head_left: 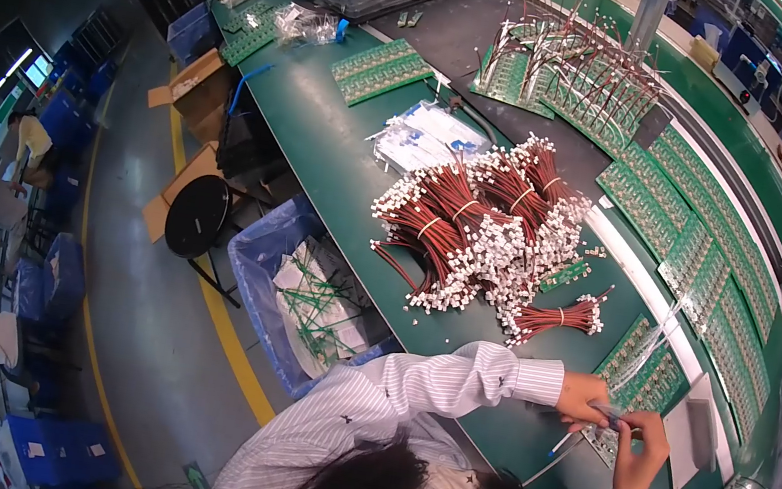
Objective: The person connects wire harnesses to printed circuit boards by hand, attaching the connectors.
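My left hand [581,396] and my right hand [642,458] meet over a green circuit board panel [662,378] at the lower right of the bench. Between their closed fingertips is a small greyish piece [610,414], too small to name. White wires [657,337] rise from the panel just beyond my hands. A thin pale cable [552,463] with a blue tip lies below my left hand. To the left rests a small bundle of red-brown wires [557,318] with white connectors, banded in the middle.
A big heap of banded red-brown wire bundles [458,204] fills the bench's middle. More circuit board panels [656,198] line the right side, some with wires standing up. A white cardboard piece [690,431] lies right of my hands. A blue-lined bin [265,312] stands by the bench edge.
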### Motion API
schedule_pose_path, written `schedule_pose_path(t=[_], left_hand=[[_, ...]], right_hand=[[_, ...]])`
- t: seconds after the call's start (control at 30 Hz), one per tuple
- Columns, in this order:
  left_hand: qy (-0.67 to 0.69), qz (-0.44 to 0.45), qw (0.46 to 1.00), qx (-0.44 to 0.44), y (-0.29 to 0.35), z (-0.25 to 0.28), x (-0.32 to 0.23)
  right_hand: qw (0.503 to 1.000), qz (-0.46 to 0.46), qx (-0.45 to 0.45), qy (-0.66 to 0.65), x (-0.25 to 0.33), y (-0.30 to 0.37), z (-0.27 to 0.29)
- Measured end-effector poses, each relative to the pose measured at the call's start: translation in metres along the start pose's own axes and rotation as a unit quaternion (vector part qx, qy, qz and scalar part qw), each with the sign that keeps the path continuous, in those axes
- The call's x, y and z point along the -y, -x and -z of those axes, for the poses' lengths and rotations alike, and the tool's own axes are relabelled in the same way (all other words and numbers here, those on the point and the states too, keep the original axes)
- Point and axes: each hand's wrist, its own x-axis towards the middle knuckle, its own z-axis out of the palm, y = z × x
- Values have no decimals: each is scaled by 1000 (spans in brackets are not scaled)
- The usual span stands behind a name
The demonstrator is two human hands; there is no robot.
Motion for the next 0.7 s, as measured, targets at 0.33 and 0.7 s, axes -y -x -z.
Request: schedule_pose_path(t=[0.33, 0.7], left_hand=[[18, 16, 1000, -14, 0, 1, -3], [11, 21, 999, -44, -1, 3, -7]], right_hand=[[997, 21, -76, 20, -1, 3, -2], [963, -160, -61, -206, -18, 14, -4]])
